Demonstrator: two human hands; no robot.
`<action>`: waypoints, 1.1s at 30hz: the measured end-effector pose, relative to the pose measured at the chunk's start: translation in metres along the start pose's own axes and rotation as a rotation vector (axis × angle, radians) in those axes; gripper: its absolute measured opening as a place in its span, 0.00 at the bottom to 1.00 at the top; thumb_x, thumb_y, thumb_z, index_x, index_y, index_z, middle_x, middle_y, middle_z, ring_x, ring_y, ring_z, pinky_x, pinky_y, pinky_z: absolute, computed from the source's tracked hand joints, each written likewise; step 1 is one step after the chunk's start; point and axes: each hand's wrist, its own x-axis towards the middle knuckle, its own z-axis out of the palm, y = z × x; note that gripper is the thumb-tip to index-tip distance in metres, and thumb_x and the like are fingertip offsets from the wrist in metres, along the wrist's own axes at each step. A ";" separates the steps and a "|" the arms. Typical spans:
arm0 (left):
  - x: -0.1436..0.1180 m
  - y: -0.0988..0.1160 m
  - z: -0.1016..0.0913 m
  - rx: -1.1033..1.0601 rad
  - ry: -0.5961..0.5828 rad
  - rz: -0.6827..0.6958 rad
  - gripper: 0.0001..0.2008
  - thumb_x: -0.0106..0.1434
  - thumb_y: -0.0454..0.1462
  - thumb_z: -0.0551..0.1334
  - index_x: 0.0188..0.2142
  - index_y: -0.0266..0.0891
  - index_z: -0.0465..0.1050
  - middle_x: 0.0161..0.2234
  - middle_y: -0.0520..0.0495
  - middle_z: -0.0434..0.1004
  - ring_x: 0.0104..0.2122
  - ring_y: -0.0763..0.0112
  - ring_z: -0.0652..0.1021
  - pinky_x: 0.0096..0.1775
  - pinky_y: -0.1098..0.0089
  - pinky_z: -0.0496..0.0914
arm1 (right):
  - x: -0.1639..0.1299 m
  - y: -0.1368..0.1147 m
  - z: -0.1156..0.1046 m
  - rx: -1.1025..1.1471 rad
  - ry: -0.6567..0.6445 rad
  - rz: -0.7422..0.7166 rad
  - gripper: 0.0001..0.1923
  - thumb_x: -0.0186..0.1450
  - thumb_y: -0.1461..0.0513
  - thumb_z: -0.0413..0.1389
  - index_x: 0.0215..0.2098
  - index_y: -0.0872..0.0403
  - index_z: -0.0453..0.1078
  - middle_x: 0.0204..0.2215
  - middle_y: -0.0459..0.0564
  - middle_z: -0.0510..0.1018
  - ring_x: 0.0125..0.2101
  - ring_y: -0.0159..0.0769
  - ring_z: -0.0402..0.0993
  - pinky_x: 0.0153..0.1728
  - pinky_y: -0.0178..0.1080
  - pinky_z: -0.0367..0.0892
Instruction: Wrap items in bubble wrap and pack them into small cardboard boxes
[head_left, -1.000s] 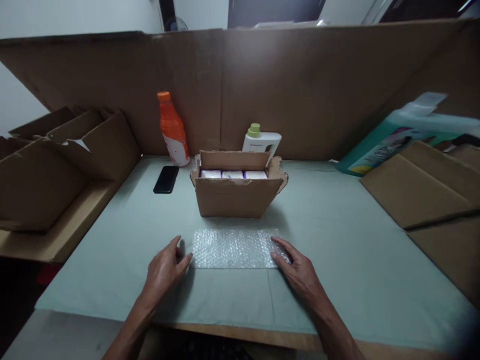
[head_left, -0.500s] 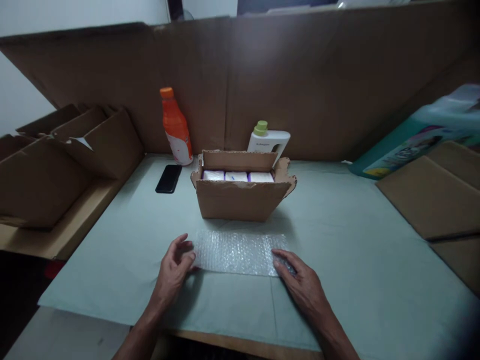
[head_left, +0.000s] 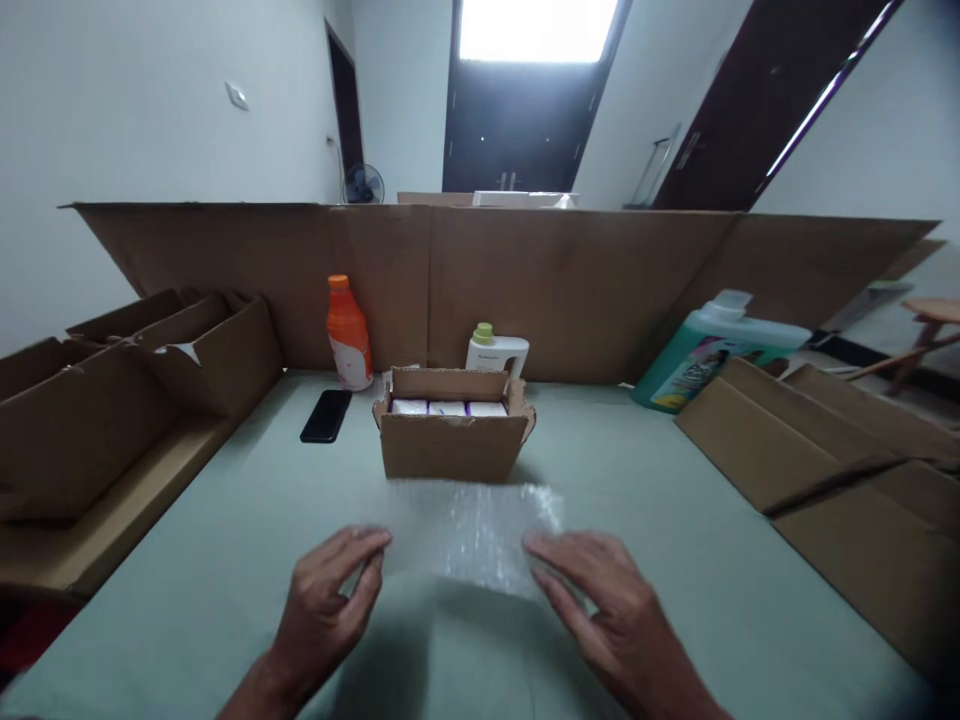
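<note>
A sheet of clear bubble wrap [head_left: 469, 535] is spread in front of me on the pale green table cover [head_left: 660, 570], blurred by motion. My left hand [head_left: 326, 605] pinches its near left corner. My right hand [head_left: 604, 605] grips its near right corner, and the near edge looks raised off the table. Just beyond the sheet stands a small open cardboard box [head_left: 450, 445] with three white packs [head_left: 448, 408] side by side in it.
An orange bottle [head_left: 347, 335], a white bottle with a green cap [head_left: 496, 350] and a black phone [head_left: 326, 415] sit behind and left of the box. A big green jug [head_left: 705, 355] leans at right beside flattened cardboard [head_left: 817, 460]. Folded cartons [head_left: 112, 390] line the left; a cardboard wall [head_left: 570, 285] runs behind.
Both hands have closed on the sheet's near corners and its near edge has come up. My view has tilted upward, so the room and doorway behind the cardboard wall now show.
</note>
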 end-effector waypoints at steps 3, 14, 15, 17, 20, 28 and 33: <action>0.061 0.008 -0.017 0.155 0.126 0.205 0.13 0.64 0.30 0.61 0.45 0.40 0.79 0.39 0.45 0.85 0.40 0.68 0.82 0.44 0.70 0.75 | 0.056 -0.007 -0.030 -0.062 0.233 -0.096 0.14 0.67 0.62 0.58 0.50 0.48 0.77 0.42 0.50 0.85 0.42 0.44 0.80 0.46 0.46 0.73; 0.227 -0.037 0.016 0.531 -0.688 -0.117 0.12 0.57 0.33 0.56 0.20 0.39 0.74 0.19 0.49 0.72 0.21 0.71 0.69 0.28 0.69 0.58 | 0.221 0.066 -0.012 -0.394 -0.525 0.195 0.09 0.59 0.62 0.58 0.32 0.48 0.82 0.28 0.46 0.84 0.32 0.39 0.80 0.28 0.34 0.65; 0.231 -0.038 0.019 0.538 -0.732 -0.109 0.12 0.55 0.32 0.57 0.18 0.40 0.73 0.18 0.49 0.71 0.20 0.71 0.68 0.28 0.69 0.57 | 0.224 0.066 -0.009 -0.412 -0.557 0.187 0.08 0.58 0.64 0.59 0.31 0.48 0.81 0.26 0.46 0.83 0.30 0.38 0.80 0.27 0.33 0.63; 0.238 -0.041 0.026 0.538 -0.829 -0.087 0.11 0.53 0.31 0.58 0.17 0.40 0.71 0.17 0.49 0.70 0.20 0.71 0.67 0.27 0.69 0.57 | 0.229 0.064 0.000 -0.443 -0.622 0.168 0.07 0.56 0.66 0.60 0.27 0.50 0.80 0.24 0.48 0.82 0.30 0.39 0.79 0.26 0.34 0.62; 0.242 -0.046 0.032 0.498 -0.954 -0.058 0.08 0.51 0.29 0.61 0.22 0.42 0.77 0.22 0.50 0.75 0.22 0.70 0.70 0.28 0.70 0.60 | 0.231 0.059 0.010 -0.465 -0.714 0.152 0.06 0.54 0.68 0.61 0.21 0.52 0.77 0.23 0.51 0.82 0.31 0.42 0.80 0.29 0.36 0.64; 0.237 -0.040 0.005 0.503 -0.768 0.020 0.18 0.64 0.43 0.60 0.52 0.44 0.76 0.42 0.41 0.78 0.42 0.56 0.77 0.43 0.65 0.66 | 0.222 0.048 -0.016 -0.570 -0.454 0.096 0.08 0.65 0.60 0.58 0.32 0.52 0.77 0.27 0.54 0.81 0.37 0.50 0.79 0.47 0.53 0.64; 0.238 -0.028 0.025 0.156 -0.995 -0.067 0.19 0.67 0.48 0.57 0.26 0.41 0.77 0.23 0.48 0.75 0.25 0.67 0.74 0.32 0.70 0.66 | 0.226 0.041 -0.005 -0.194 -0.710 0.056 0.26 0.72 0.49 0.47 0.23 0.53 0.72 0.23 0.49 0.79 0.25 0.37 0.74 0.30 0.37 0.66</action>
